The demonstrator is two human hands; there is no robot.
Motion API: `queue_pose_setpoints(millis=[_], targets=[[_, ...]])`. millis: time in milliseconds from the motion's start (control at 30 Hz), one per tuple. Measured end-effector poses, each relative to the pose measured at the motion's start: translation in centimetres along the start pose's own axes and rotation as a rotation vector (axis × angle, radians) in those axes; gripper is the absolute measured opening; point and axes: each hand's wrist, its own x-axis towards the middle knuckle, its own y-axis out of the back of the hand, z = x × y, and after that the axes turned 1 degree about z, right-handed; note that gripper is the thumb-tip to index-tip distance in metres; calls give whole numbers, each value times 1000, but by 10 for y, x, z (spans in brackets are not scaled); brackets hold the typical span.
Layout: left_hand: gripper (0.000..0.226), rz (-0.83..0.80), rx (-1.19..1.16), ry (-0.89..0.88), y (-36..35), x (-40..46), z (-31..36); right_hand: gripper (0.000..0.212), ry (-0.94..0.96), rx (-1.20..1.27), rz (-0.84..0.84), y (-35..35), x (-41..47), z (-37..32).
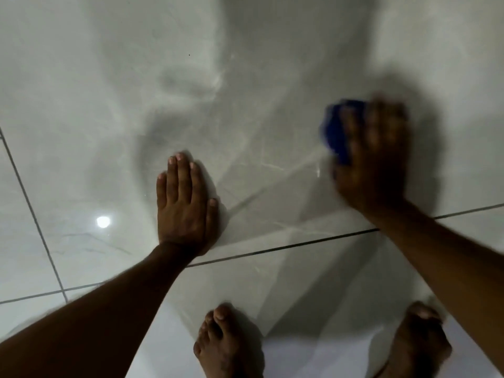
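My left hand [185,205] lies flat on the glossy grey tiled floor [109,105], fingers straight and together, palm down. My right hand [373,159] is blurred by motion and presses down on a blue cloth [338,126], which sticks out past the fingers on the left side. The fingers look spread and fairly straight over the cloth. Most of the cloth is hidden under the hand.
My two bare feet [229,342] [420,342] stand on the tiles at the bottom of the view. Dark grout lines [300,244] cross the floor between the hands and feet and down the left. A lamp's reflection [103,221] glares left of my left hand.
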Motion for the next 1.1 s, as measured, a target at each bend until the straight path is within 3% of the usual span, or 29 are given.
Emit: queue_pose_setpoints(millis=[67,133,233,300,367,433,500,567,633,667,767,900,1000,1100], targets=[[72,-5,-9,11,2,0,3,65,-289,-27,-54,12,-58,2],[72,-15,-17,8,4,-1,4,67,-311,1,-115,18,-115,-43],[72,5,-36,-12,-1,-3,0,70,-71,152,-193,13,-130,-119],[72,3,-57,-7,-2,-4,-3,78,197,236,-205,6,-96,-138],[71,12,-72,1,-1,-5,-4,69,447,287,-160,2,-46,-122],[68,54,-77,-16,2,-5,-1,62,491,227,-82,1,3,-81],[67,84,-56,-22,1,-5,1,61,256,93,-5,-3,24,-21],[67,108,-58,-33,-4,-5,-1,63,-115,1,-21,7,-7,23],[68,85,-60,-26,-4,-4,-2,65,-382,-16,-68,19,-79,23],[68,80,-50,-16,-4,-5,-1,67,-414,-20,-127,23,-120,3],[67,83,-77,-25,-1,-5,1,78,-233,104,-269,24,-187,-85],[64,74,-113,-7,-2,-5,-4,84,96,248,-212,11,-109,-155],[62,92,-115,1,-3,-6,-4,65,259,312,-108,5,-10,-146],[63,71,-101,10,-2,-4,-3,60,140,153,36,-7,57,-69]])
